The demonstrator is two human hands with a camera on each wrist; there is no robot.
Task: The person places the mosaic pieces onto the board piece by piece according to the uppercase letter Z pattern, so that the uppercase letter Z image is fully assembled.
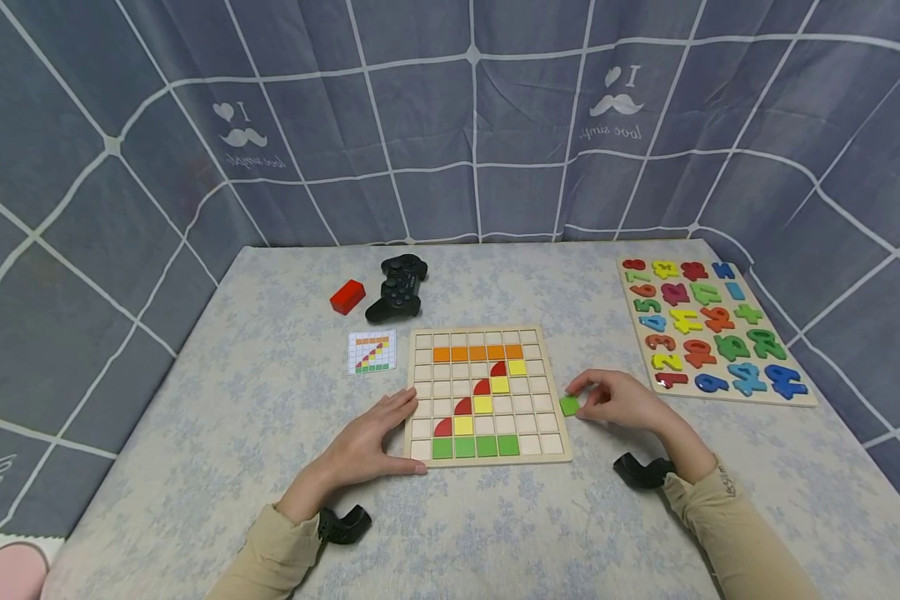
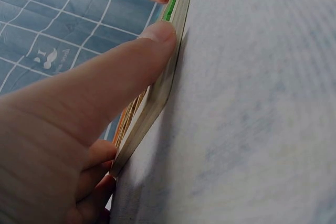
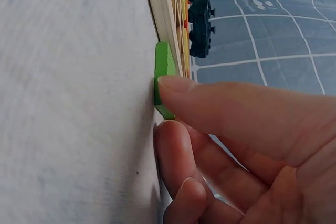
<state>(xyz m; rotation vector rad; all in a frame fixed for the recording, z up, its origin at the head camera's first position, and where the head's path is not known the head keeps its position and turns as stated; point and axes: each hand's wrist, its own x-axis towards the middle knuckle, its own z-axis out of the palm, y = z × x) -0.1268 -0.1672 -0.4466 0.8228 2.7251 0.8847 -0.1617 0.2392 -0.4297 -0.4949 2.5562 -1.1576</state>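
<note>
A wooden grid board (image 1: 428, 332) lies on the table. Its cells carry a row of orange squares (image 1: 477, 353), a diagonal of yellow squares (image 1: 482, 405) and red quarter-circles (image 1: 462, 407), and a row of green squares (image 1: 465, 447). My left hand (image 1: 367, 442) rests against the board's near left corner, thumb along the front edge and fingertips at the left edge. Just off the board's right edge, my right hand (image 1: 618, 402) pinches a green square tile (image 3: 164, 72); the right wrist view shows the thumb on its face.
A pattern card (image 1: 372, 352) lies left of the board. Behind it are a red block (image 1: 347, 297) and a black game controller (image 1: 399, 287). To the right sits a number puzzle board (image 1: 712, 333). A curtain (image 1: 450, 117) hangs around the table.
</note>
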